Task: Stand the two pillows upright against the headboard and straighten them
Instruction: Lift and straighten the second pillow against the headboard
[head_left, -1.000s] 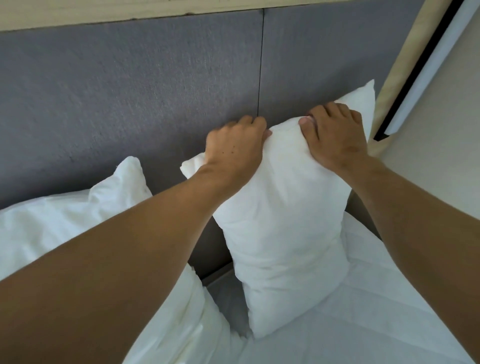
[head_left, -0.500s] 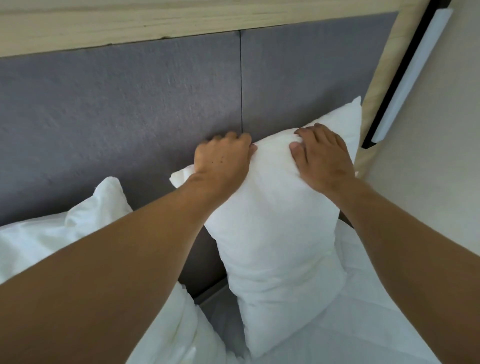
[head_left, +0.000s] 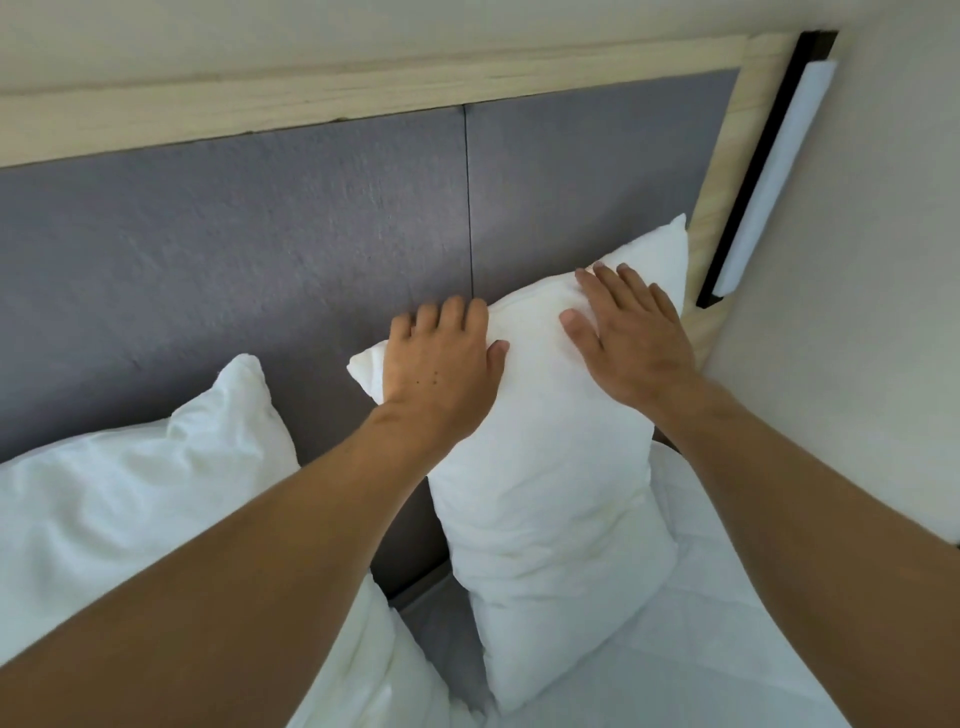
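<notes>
A white pillow (head_left: 545, 519) stands upright on its short end against the grey padded headboard (head_left: 234, 249), near the bed's right side. My left hand (head_left: 441, 369) lies over its top left edge, fingers spread and draped behind the top. My right hand (head_left: 628, 338) rests flat on its upper right part, fingers apart. A second white pillow (head_left: 140, 488) leans against the headboard at the left, partly hidden by my left forearm.
A pale wooden frame (head_left: 363, 98) borders the headboard on top and right. A long wall light (head_left: 769, 171) with a black mount hangs at the right, beside a beige wall (head_left: 857, 312). White bedding (head_left: 701, 649) covers the mattress below.
Both hands have loosened from gripping the pillow's top edge to lying flat with spread fingers. The view has tilted up, showing more of the headboard's wooden frame.
</notes>
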